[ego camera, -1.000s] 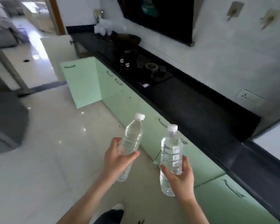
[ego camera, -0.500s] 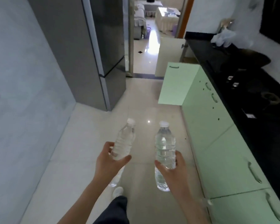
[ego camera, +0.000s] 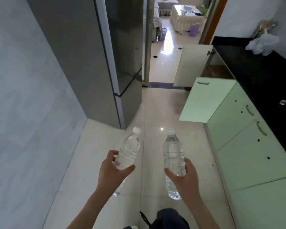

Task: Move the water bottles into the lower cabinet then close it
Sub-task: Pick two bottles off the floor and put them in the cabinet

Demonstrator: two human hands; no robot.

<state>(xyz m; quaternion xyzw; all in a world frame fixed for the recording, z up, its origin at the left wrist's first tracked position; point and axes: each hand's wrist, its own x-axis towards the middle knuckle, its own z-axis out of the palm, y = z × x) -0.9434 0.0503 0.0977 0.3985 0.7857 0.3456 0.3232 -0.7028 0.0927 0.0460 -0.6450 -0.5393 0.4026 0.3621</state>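
While standing on the tiled floor (ego camera: 155, 104) between the fridge (ego camera: 122, 55) and the green cabinets (ego camera: 248, 146), carries one water bottle in each hand. Grips with the left hand (ego camera: 112, 171) the lower middle of the left bottle (ego camera: 129, 151), thumb across the front, fingers curled behind; cap leaning forward and to the right, base down toward the floor. Grips with the right hand (ego camera: 185, 177) the middle of the right bottle (ego camera: 172, 152), close to upright, cap up. Both bottles clear, capped, holding water, well apart from each other and touching nothing but the hands. Ahead and to the right, well away from both hands: an open green door (ego camera: 206, 100) swung out into the aisle below the black bench (ego camera: 254, 66), most likely the target. Nearer to the right hand than to the left, so probably right bottle in first. Inside of that cabinet hidden behind its own door; contents impossible to tell. Farther on, a second open door (ego camera: 191, 65), pale, with a brownish compartment (ego camera: 216, 72) behind it, too dim to make out. Nearer green doors shut. Neither bottle stowed yet; closing not begun.
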